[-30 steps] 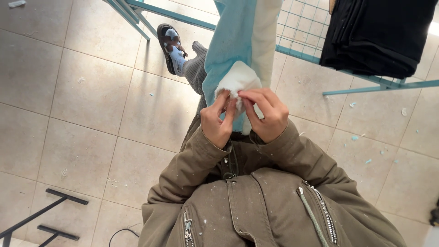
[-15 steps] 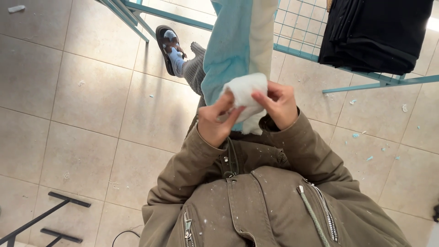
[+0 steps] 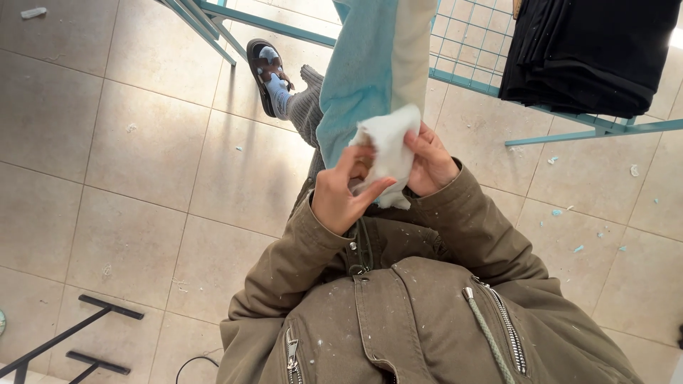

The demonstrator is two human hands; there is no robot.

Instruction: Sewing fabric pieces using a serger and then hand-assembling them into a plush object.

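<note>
A black metal stand foot (image 3: pixel 85 334) lies at the beige tiled floor's (image 3: pixel 142 142) lower left corner. The left hand (image 3: pixel 341 195) pinches the small white cloth (image 3: pixel 388 146) below the hanging light-blue and cream garment (image 3: pixel 373 64). The right hand (image 3: pixel 430 163) grips the cloth's other side. Folded black fabric (image 3: pixel 590 50) drapes over the teal wire drying rack (image 3: pixel 484 78).

We see no packages, labels, signs or screens in view. Nothing printed or boxed anywhere on floor or rack that we can log.
</note>
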